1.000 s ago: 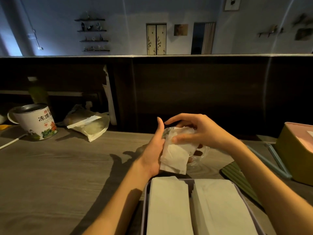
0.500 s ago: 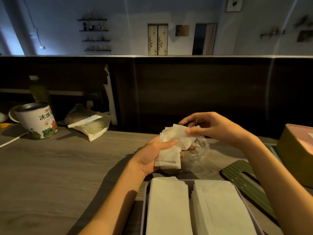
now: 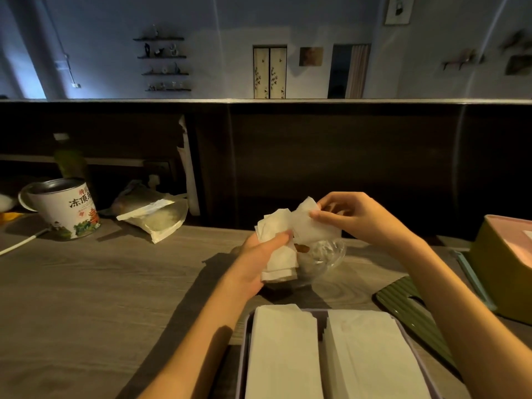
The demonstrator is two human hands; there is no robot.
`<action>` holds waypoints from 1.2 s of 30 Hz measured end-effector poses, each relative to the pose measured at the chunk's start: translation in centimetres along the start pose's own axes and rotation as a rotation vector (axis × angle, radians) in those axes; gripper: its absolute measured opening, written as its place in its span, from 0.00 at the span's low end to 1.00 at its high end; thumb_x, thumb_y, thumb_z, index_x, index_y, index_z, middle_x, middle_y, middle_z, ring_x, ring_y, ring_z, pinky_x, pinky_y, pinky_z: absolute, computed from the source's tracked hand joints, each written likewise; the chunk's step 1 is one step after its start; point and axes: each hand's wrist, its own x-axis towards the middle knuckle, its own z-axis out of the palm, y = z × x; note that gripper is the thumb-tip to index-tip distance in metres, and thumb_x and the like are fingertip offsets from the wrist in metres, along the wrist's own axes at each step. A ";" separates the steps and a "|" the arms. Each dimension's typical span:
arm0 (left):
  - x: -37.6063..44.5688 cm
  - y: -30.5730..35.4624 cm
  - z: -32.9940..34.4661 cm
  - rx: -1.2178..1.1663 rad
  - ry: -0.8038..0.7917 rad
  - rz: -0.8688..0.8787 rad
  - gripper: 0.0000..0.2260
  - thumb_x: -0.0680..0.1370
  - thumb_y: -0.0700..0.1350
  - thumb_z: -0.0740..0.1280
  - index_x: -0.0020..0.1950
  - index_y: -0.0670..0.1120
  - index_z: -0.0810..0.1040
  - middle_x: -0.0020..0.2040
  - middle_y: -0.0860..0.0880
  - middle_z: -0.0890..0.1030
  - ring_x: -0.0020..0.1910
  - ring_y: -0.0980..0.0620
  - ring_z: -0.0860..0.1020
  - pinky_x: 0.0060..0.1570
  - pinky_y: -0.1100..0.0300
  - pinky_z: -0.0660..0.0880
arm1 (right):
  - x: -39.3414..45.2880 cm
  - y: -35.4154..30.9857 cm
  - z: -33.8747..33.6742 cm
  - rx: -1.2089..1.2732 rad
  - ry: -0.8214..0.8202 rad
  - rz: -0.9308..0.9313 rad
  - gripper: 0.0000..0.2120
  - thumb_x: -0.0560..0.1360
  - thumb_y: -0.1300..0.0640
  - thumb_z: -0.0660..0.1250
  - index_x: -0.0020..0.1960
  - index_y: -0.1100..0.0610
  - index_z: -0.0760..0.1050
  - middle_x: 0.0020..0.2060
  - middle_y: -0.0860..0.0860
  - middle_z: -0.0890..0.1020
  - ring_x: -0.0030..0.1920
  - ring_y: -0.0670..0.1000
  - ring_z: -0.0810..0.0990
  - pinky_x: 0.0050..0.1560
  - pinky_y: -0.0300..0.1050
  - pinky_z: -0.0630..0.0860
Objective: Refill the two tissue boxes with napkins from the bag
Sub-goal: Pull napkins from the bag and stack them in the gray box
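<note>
My left hand (image 3: pixel 253 263) grips a small stack of folded white napkins (image 3: pixel 277 251) above the wooden table. My right hand (image 3: pixel 359 217) pinches the top napkin (image 3: pixel 312 226) of that stack between thumb and fingers, lifted up and to the right. Just behind the stack lies a crumpled clear plastic bag (image 3: pixel 325 254). Directly in front of me sits an open lavender tissue box (image 3: pixel 244 352) with two side-by-side piles of white napkins (image 3: pixel 331 355) in it. A second tissue box (image 3: pixel 506 269), yellow-green with a pink top, stands at the right edge.
A ribbed dark green lid (image 3: pixel 414 309) lies between the two boxes. At the far left stand a printed tea tin (image 3: pixel 67 208), a green bottle (image 3: pixel 69 159) and a pale pouch (image 3: pixel 152 217). A white cable (image 3: pixel 20 243) crosses the left edge. A dark wall panel backs the table.
My left hand closed around the napkin stack and lifted it clear of the plastic bag. My right hand shifted right and peeled the top napkin upward.
</note>
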 end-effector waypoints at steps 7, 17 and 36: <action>0.8 -0.2 0.6 0.016 0.214 -0.033 0.05 0.80 0.46 0.68 0.52 0.54 0.73 0.50 0.47 0.81 0.46 0.48 0.82 0.35 0.55 0.79 | -0.1 -1.0 0.5 -0.090 0.035 -0.030 0.04 0.76 0.44 0.70 0.47 0.43 0.81 0.38 0.42 0.82 0.39 0.33 0.78 0.38 0.25 0.73; 1.7 -0.5 0.3 -0.153 0.079 -0.122 0.23 0.81 0.57 0.63 0.70 0.45 0.73 0.46 0.46 0.86 0.44 0.47 0.86 0.38 0.51 0.83 | -1.6 -4.0 -0.2 0.492 -0.220 -0.023 0.10 0.78 0.52 0.68 0.52 0.56 0.84 0.47 0.47 0.86 0.49 0.45 0.85 0.46 0.35 0.79; -0.2 -0.2 0.9 -0.019 -0.201 -0.115 0.27 0.78 0.69 0.52 0.69 0.56 0.74 0.63 0.43 0.82 0.63 0.43 0.80 0.65 0.43 0.75 | -0.1 -0.8 2.3 -0.202 -0.050 -0.054 0.13 0.76 0.45 0.72 0.60 0.45 0.80 0.48 0.36 0.77 0.48 0.37 0.77 0.44 0.32 0.72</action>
